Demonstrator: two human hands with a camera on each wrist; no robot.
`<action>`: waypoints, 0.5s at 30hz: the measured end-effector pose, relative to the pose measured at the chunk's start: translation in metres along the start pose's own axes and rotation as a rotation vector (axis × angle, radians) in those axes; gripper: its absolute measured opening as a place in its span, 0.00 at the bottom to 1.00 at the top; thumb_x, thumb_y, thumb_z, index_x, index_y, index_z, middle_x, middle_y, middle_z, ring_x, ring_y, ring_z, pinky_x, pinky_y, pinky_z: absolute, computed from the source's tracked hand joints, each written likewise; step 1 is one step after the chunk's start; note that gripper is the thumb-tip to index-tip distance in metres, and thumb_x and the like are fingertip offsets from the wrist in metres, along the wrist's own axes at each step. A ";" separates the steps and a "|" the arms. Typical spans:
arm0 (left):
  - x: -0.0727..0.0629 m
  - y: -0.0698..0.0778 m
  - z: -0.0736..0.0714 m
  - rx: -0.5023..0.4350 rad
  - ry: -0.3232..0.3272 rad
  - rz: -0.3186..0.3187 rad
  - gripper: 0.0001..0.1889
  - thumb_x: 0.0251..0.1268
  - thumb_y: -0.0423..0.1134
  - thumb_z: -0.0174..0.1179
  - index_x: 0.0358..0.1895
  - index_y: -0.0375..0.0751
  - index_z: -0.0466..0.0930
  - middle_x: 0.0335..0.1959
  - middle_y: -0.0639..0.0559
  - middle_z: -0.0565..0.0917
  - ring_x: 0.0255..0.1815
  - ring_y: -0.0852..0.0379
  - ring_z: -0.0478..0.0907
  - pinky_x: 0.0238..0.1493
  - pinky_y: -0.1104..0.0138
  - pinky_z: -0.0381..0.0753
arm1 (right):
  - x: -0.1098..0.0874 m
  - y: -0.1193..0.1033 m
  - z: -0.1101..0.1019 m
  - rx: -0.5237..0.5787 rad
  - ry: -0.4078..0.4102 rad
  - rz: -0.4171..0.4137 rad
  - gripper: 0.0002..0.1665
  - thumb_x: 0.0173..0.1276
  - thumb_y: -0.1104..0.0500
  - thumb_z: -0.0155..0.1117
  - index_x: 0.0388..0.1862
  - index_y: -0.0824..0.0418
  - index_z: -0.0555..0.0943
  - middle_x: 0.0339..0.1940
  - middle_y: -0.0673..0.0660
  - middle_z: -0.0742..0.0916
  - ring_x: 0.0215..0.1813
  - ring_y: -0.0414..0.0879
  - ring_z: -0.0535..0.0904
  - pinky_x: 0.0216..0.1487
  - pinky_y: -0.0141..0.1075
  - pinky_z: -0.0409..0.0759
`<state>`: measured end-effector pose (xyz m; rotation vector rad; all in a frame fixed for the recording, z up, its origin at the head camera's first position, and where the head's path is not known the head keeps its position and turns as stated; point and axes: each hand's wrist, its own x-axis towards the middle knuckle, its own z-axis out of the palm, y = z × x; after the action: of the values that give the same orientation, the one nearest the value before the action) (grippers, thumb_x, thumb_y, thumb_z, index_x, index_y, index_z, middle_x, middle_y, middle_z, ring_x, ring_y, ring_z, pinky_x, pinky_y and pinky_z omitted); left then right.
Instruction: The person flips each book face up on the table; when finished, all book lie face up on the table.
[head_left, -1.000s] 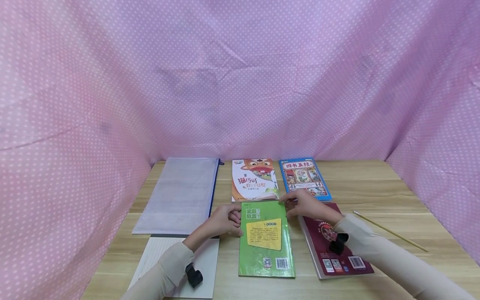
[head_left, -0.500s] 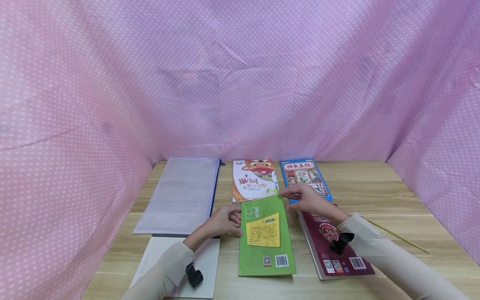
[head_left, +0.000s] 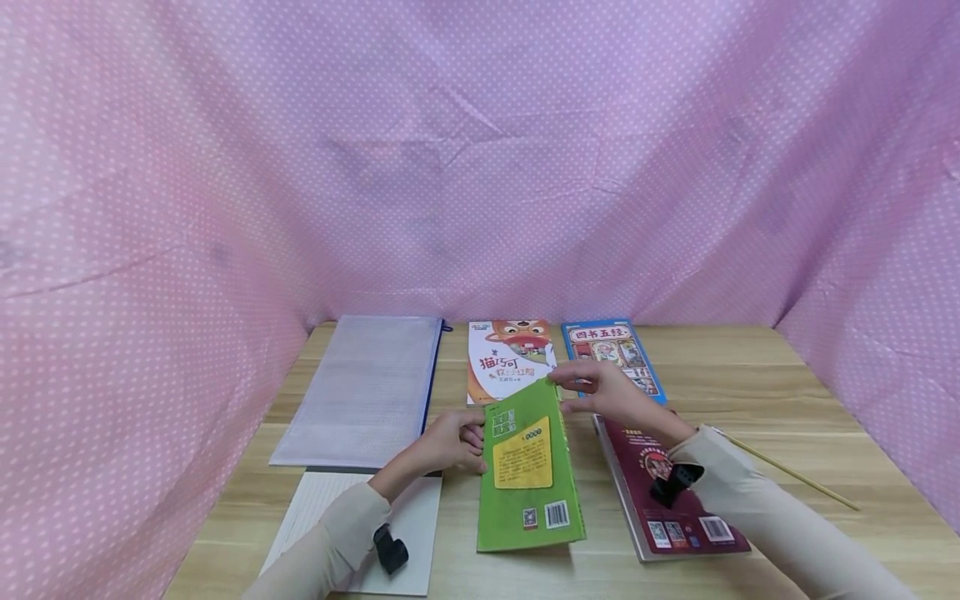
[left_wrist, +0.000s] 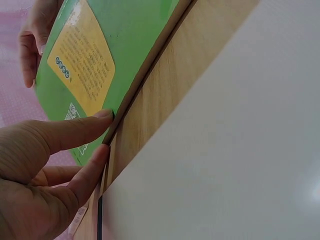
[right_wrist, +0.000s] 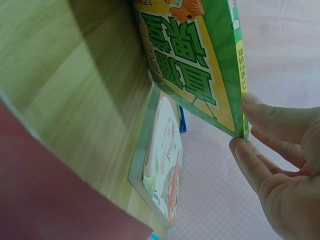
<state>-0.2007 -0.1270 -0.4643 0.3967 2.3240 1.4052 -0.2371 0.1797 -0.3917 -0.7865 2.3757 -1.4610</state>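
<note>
A thin green book (head_left: pixel 506 521) with a yellow text panel is tilted over the table, its right side raised and its left edge low. My left hand (head_left: pixel 446 442) pinches that left edge, thumb on the cover, as the left wrist view shows. At the top right corner, my right hand (head_left: pixel 611 393) pinches the spine between thumb and fingers. The right wrist view shows the book's other cover (right_wrist: pixel 185 55), with large green characters. A maroon book (head_left: pixel 652 483) lies partly under my right forearm.
Behind the green book lie a white picture book (head_left: pixel 495 379) and a blue-bordered book (head_left: pixel 603 350). On the left are a mesh zip pouch (head_left: pixel 360 392) and a lined notepad (head_left: pixel 416 533). A pencil (head_left: pixel 795 473) lies at the right. Pink dotted cloth (head_left: pixel 480 167) surrounds the table.
My right hand has raised the green book's right side from lying flat and moved slightly left and away from me. My left hand has stayed nearly still at the left edge.
</note>
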 end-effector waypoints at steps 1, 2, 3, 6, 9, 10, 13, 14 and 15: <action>0.000 0.000 0.000 -0.002 -0.001 0.001 0.44 0.43 0.23 0.78 0.69 0.22 0.69 0.43 0.46 0.81 0.41 0.57 0.80 0.43 0.73 0.87 | 0.001 -0.001 0.000 0.010 0.000 0.003 0.29 0.62 0.69 0.73 0.62 0.72 0.79 0.65 0.70 0.81 0.68 0.67 0.77 0.66 0.49 0.79; 0.001 -0.001 0.001 -0.003 -0.003 0.002 0.44 0.43 0.23 0.78 0.69 0.22 0.68 0.43 0.45 0.81 0.41 0.57 0.80 0.43 0.73 0.87 | 0.001 -0.001 0.000 0.022 0.001 0.008 0.29 0.62 0.70 0.73 0.62 0.72 0.79 0.65 0.70 0.81 0.68 0.68 0.77 0.66 0.51 0.78; 0.001 -0.001 0.001 -0.006 -0.004 0.004 0.44 0.43 0.23 0.78 0.69 0.22 0.68 0.44 0.45 0.81 0.41 0.57 0.80 0.44 0.73 0.87 | 0.002 -0.002 0.000 0.033 0.003 0.014 0.29 0.62 0.70 0.73 0.63 0.72 0.79 0.65 0.70 0.81 0.68 0.67 0.77 0.66 0.52 0.78; 0.002 -0.002 0.002 -0.009 -0.012 0.011 0.44 0.44 0.23 0.78 0.70 0.23 0.68 0.44 0.45 0.81 0.41 0.57 0.80 0.44 0.73 0.87 | 0.003 -0.004 0.000 0.048 0.005 0.016 0.30 0.61 0.70 0.73 0.63 0.72 0.79 0.65 0.70 0.81 0.69 0.67 0.77 0.66 0.53 0.79; 0.002 -0.002 0.003 -0.011 -0.017 0.014 0.44 0.44 0.24 0.78 0.70 0.24 0.68 0.44 0.45 0.81 0.41 0.57 0.80 0.44 0.73 0.86 | 0.004 -0.008 0.000 0.049 0.011 0.020 0.29 0.61 0.69 0.74 0.63 0.70 0.79 0.65 0.68 0.82 0.69 0.66 0.77 0.65 0.51 0.79; 0.002 -0.002 0.004 -0.009 -0.017 0.013 0.44 0.45 0.24 0.78 0.70 0.24 0.68 0.44 0.45 0.81 0.41 0.57 0.80 0.44 0.73 0.86 | 0.004 -0.008 0.000 0.047 0.009 0.018 0.29 0.62 0.69 0.73 0.63 0.70 0.79 0.65 0.68 0.82 0.69 0.66 0.77 0.65 0.51 0.79; 0.002 0.000 0.005 -0.007 -0.019 0.014 0.44 0.45 0.25 0.78 0.70 0.24 0.68 0.44 0.46 0.81 0.41 0.58 0.80 0.44 0.73 0.86 | 0.005 -0.010 -0.001 0.025 0.004 -0.002 0.29 0.62 0.69 0.73 0.63 0.70 0.79 0.64 0.69 0.82 0.68 0.66 0.78 0.64 0.49 0.80; 0.002 0.001 0.006 -0.009 -0.020 0.016 0.44 0.45 0.25 0.78 0.71 0.24 0.68 0.44 0.46 0.81 0.42 0.58 0.81 0.44 0.73 0.86 | 0.005 -0.010 -0.002 0.014 0.001 -0.016 0.29 0.62 0.69 0.73 0.63 0.71 0.79 0.64 0.69 0.82 0.67 0.66 0.78 0.64 0.48 0.81; 0.002 0.002 0.007 -0.011 -0.020 0.018 0.45 0.46 0.25 0.78 0.71 0.24 0.67 0.44 0.46 0.81 0.42 0.58 0.81 0.44 0.73 0.86 | 0.005 -0.010 -0.003 0.006 -0.002 -0.029 0.29 0.62 0.69 0.73 0.63 0.71 0.79 0.64 0.70 0.82 0.67 0.66 0.78 0.64 0.47 0.81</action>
<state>-0.1994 -0.1196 -0.4657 0.4272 2.3009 1.4156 -0.2394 0.1750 -0.3809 -0.8241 2.3666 -1.4774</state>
